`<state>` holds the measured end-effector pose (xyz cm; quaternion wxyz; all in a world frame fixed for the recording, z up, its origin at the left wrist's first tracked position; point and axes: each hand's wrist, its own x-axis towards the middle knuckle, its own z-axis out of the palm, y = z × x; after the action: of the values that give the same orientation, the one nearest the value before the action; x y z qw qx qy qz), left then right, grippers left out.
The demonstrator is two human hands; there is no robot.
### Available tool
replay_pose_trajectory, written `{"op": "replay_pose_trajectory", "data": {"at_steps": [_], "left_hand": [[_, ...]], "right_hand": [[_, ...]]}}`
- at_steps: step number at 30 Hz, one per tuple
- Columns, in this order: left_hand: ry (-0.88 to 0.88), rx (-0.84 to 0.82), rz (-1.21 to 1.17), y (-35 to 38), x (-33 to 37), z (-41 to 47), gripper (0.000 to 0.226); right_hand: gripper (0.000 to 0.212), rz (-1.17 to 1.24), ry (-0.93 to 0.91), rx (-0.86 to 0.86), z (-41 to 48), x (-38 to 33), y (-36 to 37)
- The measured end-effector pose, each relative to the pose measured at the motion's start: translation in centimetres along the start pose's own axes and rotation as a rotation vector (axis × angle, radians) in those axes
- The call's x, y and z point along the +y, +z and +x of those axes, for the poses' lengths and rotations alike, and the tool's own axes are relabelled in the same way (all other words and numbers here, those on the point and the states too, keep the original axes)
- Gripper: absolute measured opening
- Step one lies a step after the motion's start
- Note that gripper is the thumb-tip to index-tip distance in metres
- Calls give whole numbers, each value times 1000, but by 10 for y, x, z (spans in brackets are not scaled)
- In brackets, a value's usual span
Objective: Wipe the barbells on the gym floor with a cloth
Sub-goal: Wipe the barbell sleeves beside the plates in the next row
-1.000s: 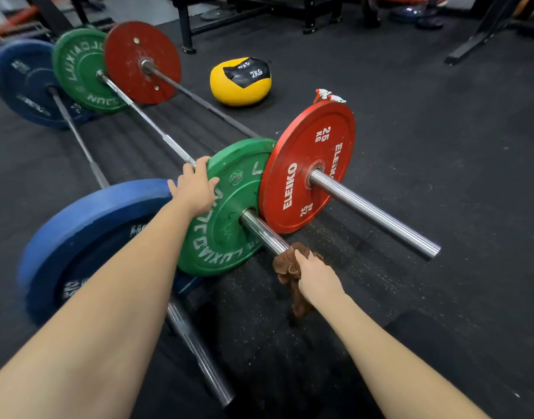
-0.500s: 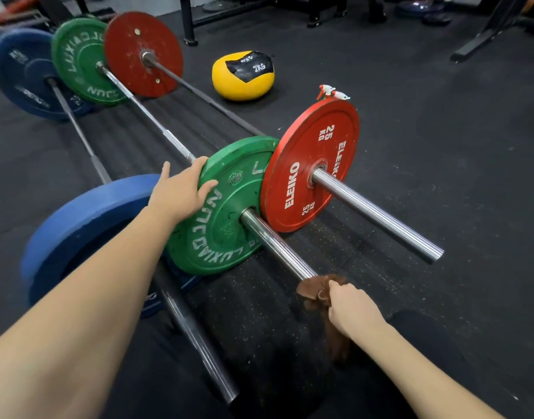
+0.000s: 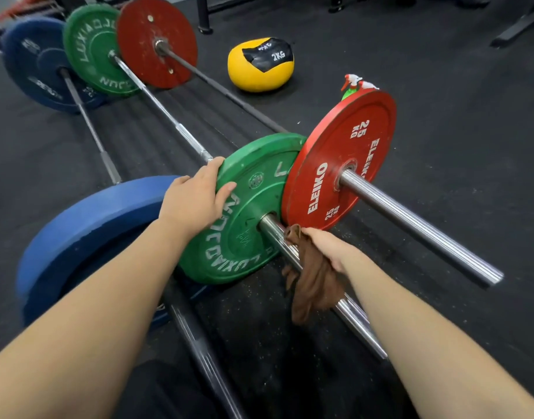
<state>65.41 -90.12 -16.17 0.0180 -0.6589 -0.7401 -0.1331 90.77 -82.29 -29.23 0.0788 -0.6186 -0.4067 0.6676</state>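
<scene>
Now left hand point(image 3: 193, 204) grips green plate point(image 3: 244, 237) rim; right hand point(image 3: 329, 246) clutches cloth point(image 3: 314, 285) on bar point(image 3: 358, 325).

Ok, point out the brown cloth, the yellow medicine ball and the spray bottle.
Brown cloth point(image 3: 314, 282), head view, its hanging fold.
Yellow medicine ball point(image 3: 256, 80), head view, lower yellow half.
Spray bottle point(image 3: 354, 80), head view, trigger top.

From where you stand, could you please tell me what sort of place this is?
Most likely a gym's weight area: barbells with coloured bumper plates, a yellow medicine ball and black rubber flooring.
</scene>
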Motion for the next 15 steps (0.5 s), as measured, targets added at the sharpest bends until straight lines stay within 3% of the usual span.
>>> {"op": "replay_pose_trajectory", "data": {"at_steps": [2, 4, 7, 15], "left_hand": [[-5, -19, -9, -1, -1, 1, 57], [-6, -33, -13, -1, -3, 1, 57], [-2, -47, -15, -2, -4, 3, 56], [-15, -57, -46, -6, -1, -2, 51]], "right_hand": [[53, 148, 20, -47, 17, -8, -2], [60, 227, 43, -90, 25, -15, 1], [67, 401, 96, -294, 38, -15, 10], [24, 295, -10, -209, 29, 18, 0]]}}
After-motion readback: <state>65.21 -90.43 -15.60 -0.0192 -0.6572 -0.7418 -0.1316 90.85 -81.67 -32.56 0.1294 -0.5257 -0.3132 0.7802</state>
